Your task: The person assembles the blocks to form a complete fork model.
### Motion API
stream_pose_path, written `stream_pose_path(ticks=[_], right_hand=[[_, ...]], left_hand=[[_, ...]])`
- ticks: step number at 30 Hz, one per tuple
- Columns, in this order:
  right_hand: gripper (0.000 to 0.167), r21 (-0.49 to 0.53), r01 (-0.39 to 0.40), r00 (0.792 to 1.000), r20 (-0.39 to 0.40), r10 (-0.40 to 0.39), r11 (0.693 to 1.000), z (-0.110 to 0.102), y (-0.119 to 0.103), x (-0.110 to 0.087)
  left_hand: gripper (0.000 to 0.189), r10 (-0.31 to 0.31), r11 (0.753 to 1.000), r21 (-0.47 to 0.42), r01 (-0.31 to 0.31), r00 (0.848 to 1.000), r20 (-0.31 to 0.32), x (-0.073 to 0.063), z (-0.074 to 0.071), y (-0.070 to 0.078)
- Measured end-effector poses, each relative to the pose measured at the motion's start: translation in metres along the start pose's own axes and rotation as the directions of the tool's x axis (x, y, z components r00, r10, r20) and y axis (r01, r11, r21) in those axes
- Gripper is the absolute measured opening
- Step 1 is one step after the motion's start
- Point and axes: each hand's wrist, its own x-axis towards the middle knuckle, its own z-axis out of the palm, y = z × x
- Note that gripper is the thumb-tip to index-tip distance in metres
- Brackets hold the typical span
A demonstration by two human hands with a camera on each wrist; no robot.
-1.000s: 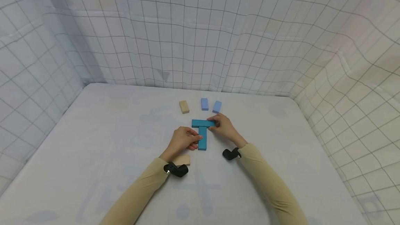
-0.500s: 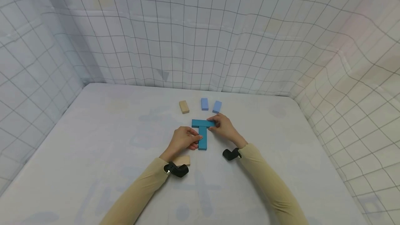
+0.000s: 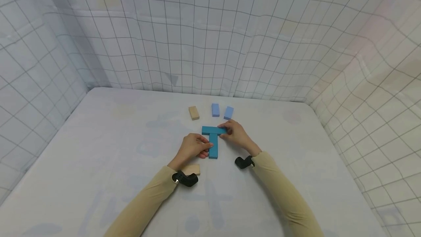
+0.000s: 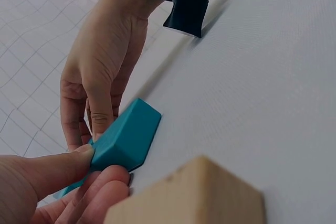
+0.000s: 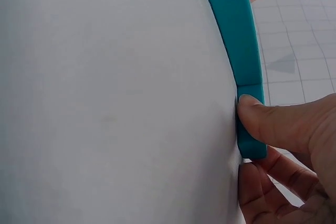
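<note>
Two long teal blocks lie flat on the white table, forming a T in the head view. The crossbar block [image 3: 209,130] runs sideways, and the stem block [image 3: 213,152] meets its near side. My left hand [image 3: 194,145] pinches the stem block from the left, thumb on top and fingers curled at its side in the left wrist view. At the crossbar's right end, my right hand [image 3: 237,134] pinches that block between thumb and fingers. The right wrist view shows the two blocks touching at a seam, with a dark spot on the stem block [image 5: 231,30].
Beyond the T lie a small wooden block [image 3: 194,113] and two light blue blocks, one straight [image 3: 215,110] and one slightly turned [image 3: 228,113]. Another wooden block [image 3: 192,169] lies partly hidden under my left wrist. A grid-patterned curtain [image 3: 210,39] stands behind the table.
</note>
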Motion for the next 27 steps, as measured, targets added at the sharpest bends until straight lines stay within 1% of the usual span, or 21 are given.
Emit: stream_pose_path(ticks=[4, 10, 14, 17, 18, 20, 22, 24, 26, 27], right_hand=[[0.033, 0.007, 0.000, 1.000, 0.007, 0.000, 1.000, -0.0007, -0.0007, 0.0000], [0.034, 0.013, -0.006, 1.000, 0.016, 0.006, 1.000, -0.0007, 0.0013, -0.0007], [0.034, 0.018, -0.005, 1.000, 0.019, 0.005, 1.000, -0.0010, 0.0022, -0.0006], [0.034, 0.018, 0.002, 1.000, 0.020, -0.002, 1.000, -0.0013, 0.0022, -0.0012], [0.034, 0.020, 0.002, 1.000, 0.021, -0.002, 1.000, -0.0015, 0.0020, -0.0013], [0.034, 0.025, -0.001, 1.000, 0.022, 0.000, 1.000, -0.0017, 0.0017, -0.0016], [0.034, 0.029, -0.004, 1.000, 0.022, 0.004, 1.000, -0.0019, 0.0016, -0.0018], [0.034, 0.032, -0.013, 1.000, 0.022, 0.012, 0.999, -0.0019, 0.0016, -0.0017], [0.035, 0.031, -0.019, 1.000, 0.021, 0.019, 0.999, -0.0019, 0.0016, -0.0018], [0.035, 0.028, -0.018, 1.000, 0.019, 0.018, 0.999, -0.0018, 0.0017, -0.0019]], left_hand=[[0.023, 0.018, 1.000, 0.016, -0.018, 1.000, 0.002, -0.0003, -0.0013, 0.0003], [0.024, 0.080, 0.994, 0.078, -0.079, 0.997, -0.005, -0.0014, -0.0020, 0.0008], [0.023, 0.127, 0.985, 0.117, -0.124, 0.992, -0.020, -0.0013, -0.0009, 0.0008], [0.024, 0.174, 0.972, 0.166, -0.166, 0.984, -0.037, -0.0010, 0.0008, 0.0011], [0.024, 0.200, 0.963, 0.194, -0.188, 0.979, -0.045, -0.0010, 0.0013, 0.0018], [0.023, 0.259, 0.934, 0.267, -0.236, 0.964, -0.055, -0.0011, 0.0025, 0.0028], [0.020, 0.321, 0.895, 0.344, -0.283, 0.945, -0.058, -0.0012, 0.0035, 0.0041], [0.016, 0.371, 0.853, 0.415, -0.317, 0.927, -0.053, -0.0017, 0.0041, 0.0055], [0.013, 0.398, 0.819, 0.463, -0.340, 0.917, -0.032, -0.0016, 0.0048, 0.0060], [0.012, 0.415, 0.797, 0.490, -0.354, 0.909, -0.018, -0.0016, 0.0050, 0.0064]])
